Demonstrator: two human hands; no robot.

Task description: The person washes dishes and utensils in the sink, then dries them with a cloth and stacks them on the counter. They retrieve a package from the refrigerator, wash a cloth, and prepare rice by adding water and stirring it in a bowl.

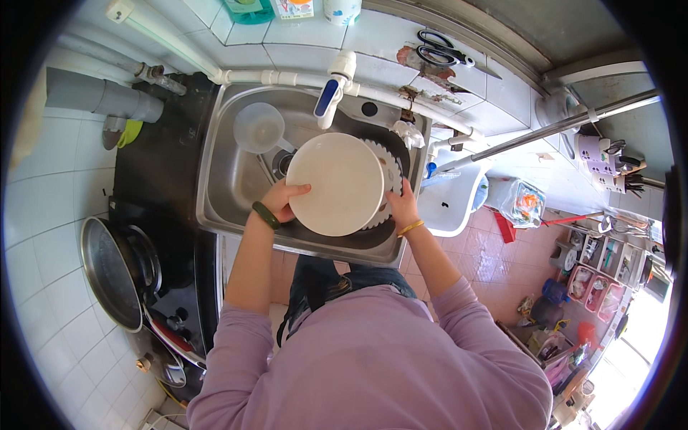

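Over a stainless steel sink point(231, 196), my left hand point(285, 200) grips the near left rim of a round cream-white plate or bowl point(336, 184), its thumb on top. My right hand point(400, 203) holds a second piece of dishware point(388, 172) with a scalloped edge and brown marks, partly hidden beneath the white one. A translucent plastic dipper point(259, 128) with a handle lies in the sink at the back left. Chopsticks or thin sticks point(265, 167) rest near the drain point(282, 162). Above the dishes is a white plastic tap point(334, 91) with a blue lever.
Left of the sink stands a black stove point(156, 177) with a frying pan point(110, 274) and a glass lid point(161, 360). Scissors point(441, 51) and a knife point(486, 70) lie on the tiled ledge. A white basin point(451, 201) is at the right.
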